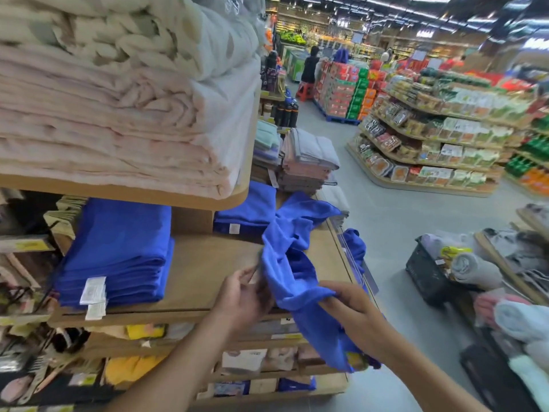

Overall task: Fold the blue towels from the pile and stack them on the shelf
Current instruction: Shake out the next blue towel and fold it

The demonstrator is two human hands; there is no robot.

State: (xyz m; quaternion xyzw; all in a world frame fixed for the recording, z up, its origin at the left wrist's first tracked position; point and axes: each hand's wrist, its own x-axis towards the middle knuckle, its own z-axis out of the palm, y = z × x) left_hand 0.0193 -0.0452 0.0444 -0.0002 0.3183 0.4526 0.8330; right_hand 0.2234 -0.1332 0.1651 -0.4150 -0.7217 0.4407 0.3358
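While the right hand [347, 303] grips a bunched fold of the loose blue towel [292, 263] with curled fingers, the left hand [243, 295] is held with relaxed, slightly bent fingers just beside the towel's left edge; motion blur hides whether its fingertips touch the cloth. From the right hand's grasp, the unfolded and twisted towel runs up and back across the bare wooden shelf [205, 269], and its lower end hangs over the shelf's front edge below the right forearm. On the left of the same shelf lies a folded blue stack [118, 254] with white labels at its front edge. A second, lower folded blue stack [246, 212] lies at the back of the shelf, touching the far end of the loose towel. More blue cloth [355, 245] hangs over the shelf's right edge. Directly above, an upper shelf [178, 199] carries folded pink and cream linens [118, 129]. Behind the blue stacks stands a pile of grey and pink towels [309, 162]. Yellow goods [133, 370] fill the lower tiers. To the right, a black basket [424, 275] on the floor holds a rolled grey towel [472, 269]. Grocery shelving [430, 144] occupies the aisle beyond, and a person in dark clothing [310, 65] stands far off.
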